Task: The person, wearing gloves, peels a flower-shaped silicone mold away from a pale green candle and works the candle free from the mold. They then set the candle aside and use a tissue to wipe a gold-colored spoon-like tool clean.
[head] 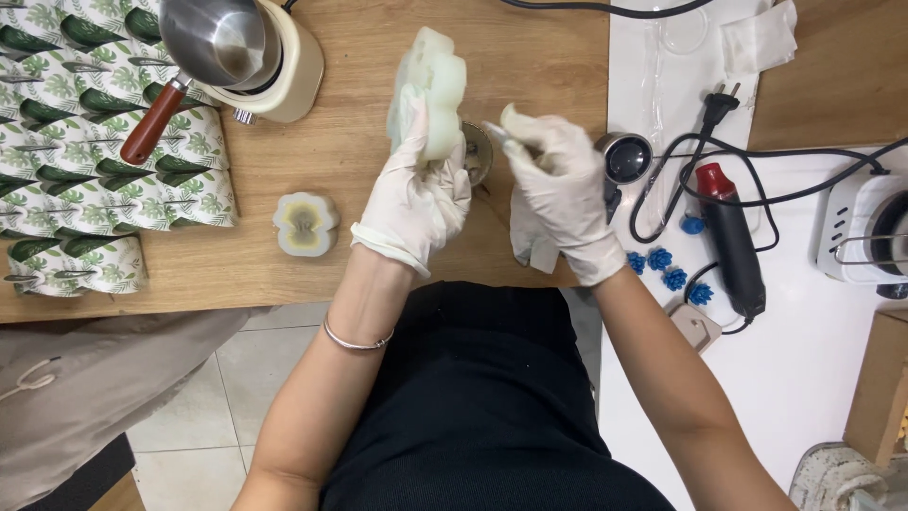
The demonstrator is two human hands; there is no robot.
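Two gloved hands work above the front part of a wooden bench (530, 66). The left hand (416, 194) is closed around the lower part of a pale, lobed silicone mould (433, 90), holding it upright and clear of the bench top. The right hand (560, 189) sits just beside it, fingers pinched together on something small and pale; what it is cannot be made out. A round metal piece (478, 151) shows between the two hands, partly hidden.

Left of the hands, a flower-shaped candle (305, 224) lies alone on the wood, near the front edge. Further left, stacked leaf-printed boxes (104, 180) fill the corner, and a steel pouring pot with a reddish handle (203, 47) rests on a cream warmer (295, 71) near the far edge. The barest stretch of wood runs between the candle and the warmer.

To the right, a white surface (804, 350) adjoins the bench, carrying a black and red heat gun (733, 237), tangled black cable (776, 194), small blue wax flowers (667, 270) and a white hot plate (856, 237) at the frame's edge.
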